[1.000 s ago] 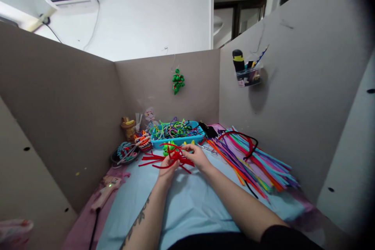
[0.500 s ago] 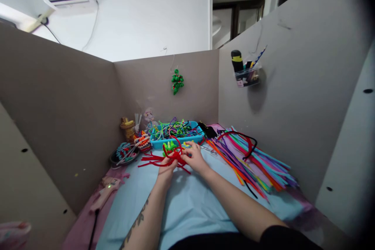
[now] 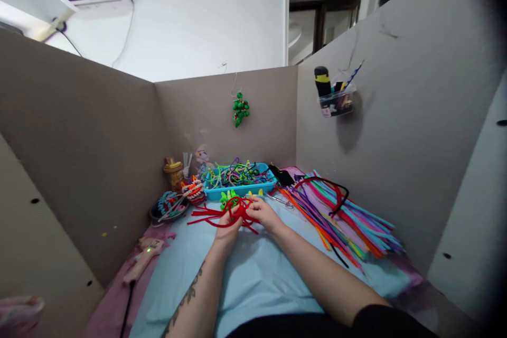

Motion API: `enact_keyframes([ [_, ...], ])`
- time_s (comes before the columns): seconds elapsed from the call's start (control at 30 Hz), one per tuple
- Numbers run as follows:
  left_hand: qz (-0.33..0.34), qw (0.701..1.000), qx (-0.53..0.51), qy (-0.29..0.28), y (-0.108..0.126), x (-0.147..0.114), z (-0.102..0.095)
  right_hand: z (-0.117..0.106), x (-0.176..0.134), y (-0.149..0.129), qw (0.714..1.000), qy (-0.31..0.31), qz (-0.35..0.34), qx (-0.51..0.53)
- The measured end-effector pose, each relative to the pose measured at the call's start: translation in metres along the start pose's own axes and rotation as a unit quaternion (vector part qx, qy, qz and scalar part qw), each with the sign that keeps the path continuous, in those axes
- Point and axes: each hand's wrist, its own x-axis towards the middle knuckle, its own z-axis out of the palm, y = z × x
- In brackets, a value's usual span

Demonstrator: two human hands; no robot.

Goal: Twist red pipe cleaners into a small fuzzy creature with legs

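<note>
A bundle of red pipe cleaners [image 3: 238,210] is held between both hands above the blue cloth, its loose ends sticking out to the left and below. My left hand [image 3: 227,227] grips it from the left with closed fingers. On the right side, my right hand [image 3: 264,213] pinches the curled red stems. A small green figure [image 3: 228,199] sits just behind the bundle, partly covered by it. Something yellow [image 3: 255,194] shows behind my right fingers, too hidden to name.
A blue basket [image 3: 212,194] of pipe cleaner scraps stands at the back. Long coloured pipe cleaners [image 3: 344,222] lie on the right, with scissors [image 3: 281,200] beside them. At left are a dark bowl [image 3: 170,216] and a pink glue gun [image 3: 144,261]. Grey panels enclose the table.
My right hand has lowered slightly, and the upright red stem now curls down in a loop near its fingers. My left hand stays on the bundle.
</note>
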Motion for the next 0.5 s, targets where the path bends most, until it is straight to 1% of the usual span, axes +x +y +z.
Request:
enact_keyframes([
  [0.1,-0.002,1.000,0.009,0.001,0.003,-0.002,0.001,-0.001,-0.001,-0.002,0.998,-0.033,0.035,0.042],
  [0.17,-0.011,1.000,0.015,0.000,0.004,-0.003,0.002,-0.002,-0.002,-0.003,0.997,-0.039,0.039,0.052],
  [0.23,-0.015,1.000,0.016,-0.007,0.005,-0.003,0.002,-0.001,-0.003,-0.003,0.998,-0.029,0.028,0.056],
  [0.3,-0.006,1.000,0.023,-0.019,0.004,-0.002,0.001,0.001,-0.001,-0.001,0.998,-0.006,0.019,0.059],
  [0.37,0.011,0.998,0.053,-0.016,0.003,0.002,-0.003,0.003,0.001,0.003,0.997,0.020,0.028,0.073],
  [0.4,0.021,0.997,0.076,-0.001,0.003,0.004,-0.005,0.003,0.003,0.006,0.995,0.032,0.036,0.085],
  [0.5,0.070,0.985,0.125,0.092,0.003,0.006,-0.010,0.002,0.007,0.010,0.990,0.063,0.044,0.114],
])
